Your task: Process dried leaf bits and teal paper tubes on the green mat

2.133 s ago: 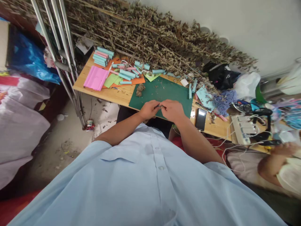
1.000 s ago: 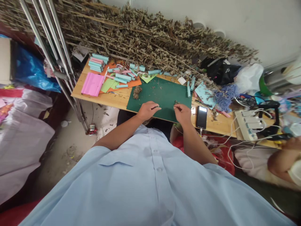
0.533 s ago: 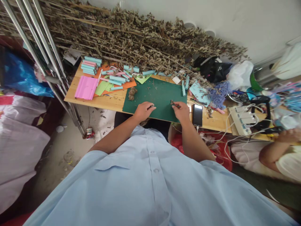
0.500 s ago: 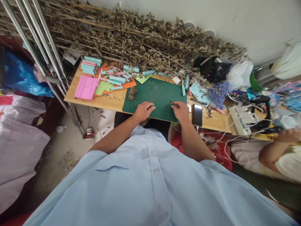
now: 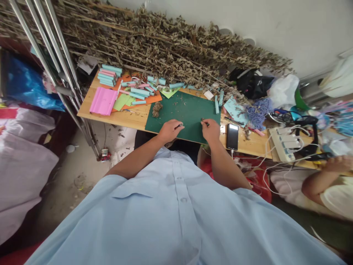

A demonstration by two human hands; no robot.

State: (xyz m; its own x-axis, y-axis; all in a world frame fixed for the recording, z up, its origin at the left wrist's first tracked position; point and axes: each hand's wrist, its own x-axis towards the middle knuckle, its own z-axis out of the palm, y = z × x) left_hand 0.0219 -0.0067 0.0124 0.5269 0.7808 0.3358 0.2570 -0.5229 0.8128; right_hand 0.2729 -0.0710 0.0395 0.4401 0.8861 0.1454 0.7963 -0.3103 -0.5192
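Observation:
Over the front edge of a green cutting mat, my left hand is closed in a pinch. Something small and pale shows at its fingertips, too small to name. To its right, my right hand pinches a small dark bit that looks like dried leaf; the fingers mostly cover it. The hands are apart. A brown clump of dried leaves lies on the mat's left side, beyond my left hand.
Long dried leafy stalks lie along the back. Blue and pink paper rolls and a pink sheet sit left. On the right are a phone, a power strip, purple string and another person's arm.
My right hand has shifted slightly left, and less of the dark bit shows at its fingertips. My left hand stays pinched in nearly the same place. The whole view has shifted slightly.

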